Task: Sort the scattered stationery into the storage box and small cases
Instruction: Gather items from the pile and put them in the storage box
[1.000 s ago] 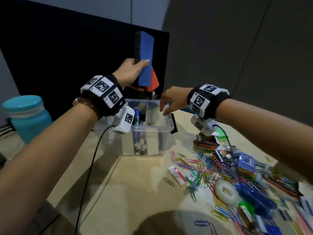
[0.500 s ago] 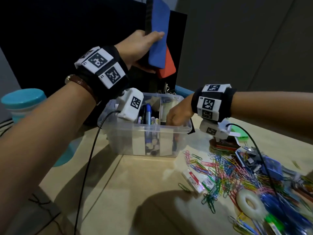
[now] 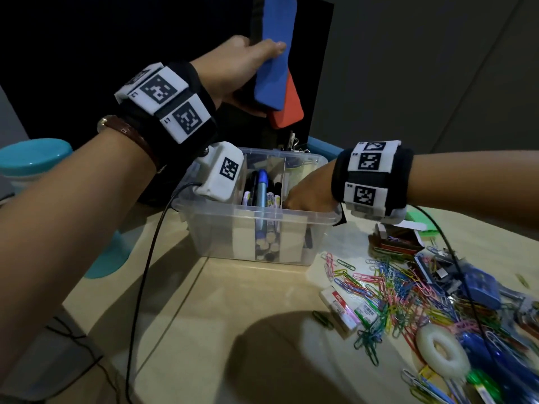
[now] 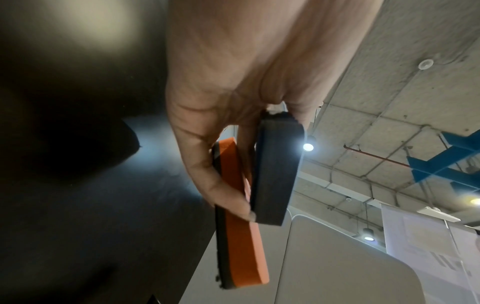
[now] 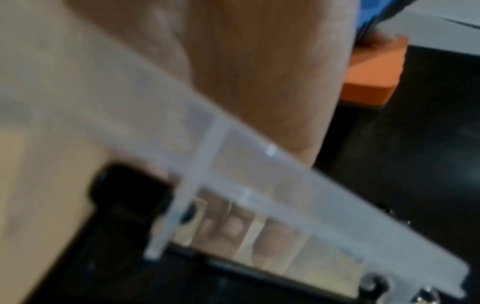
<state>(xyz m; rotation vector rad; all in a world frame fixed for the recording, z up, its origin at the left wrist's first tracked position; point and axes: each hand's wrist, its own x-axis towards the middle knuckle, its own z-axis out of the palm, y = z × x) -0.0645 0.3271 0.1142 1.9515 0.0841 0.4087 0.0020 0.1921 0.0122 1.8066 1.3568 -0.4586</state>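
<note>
Comparing the head view with the earlier frames, the left hand (image 3: 233, 68) is seen raised higher above the storage box (image 3: 256, 225), and the right hand (image 3: 309, 193), which hovered over the rim a second ago, is now sunk into the box's right compartment. The left grip is clenched round two erasers, a blue eraser (image 3: 274, 53) in front and an orange eraser (image 3: 287, 110) behind it. Markers (image 3: 262, 191) are stood upright in the middle compartment between white dividers. Coloured paper clips (image 3: 393, 293), a tape roll (image 3: 442, 352) and a small white case (image 3: 339, 312) are scattered on the table (image 3: 233, 316) to the right of the box. A teal container (image 3: 32, 158) is seen at far left.

From the left wrist view, the dark felt sides of both erasers are shown, with the thumb (image 4: 221, 185) pressed across the orange eraser (image 4: 241, 246) and against the blue eraser (image 4: 275, 174).

From the right wrist view, blurred, the fingers (image 5: 233, 228) are seen through the clear wall (image 5: 324, 216) of the box; whether anything is held cannot be told.
</note>
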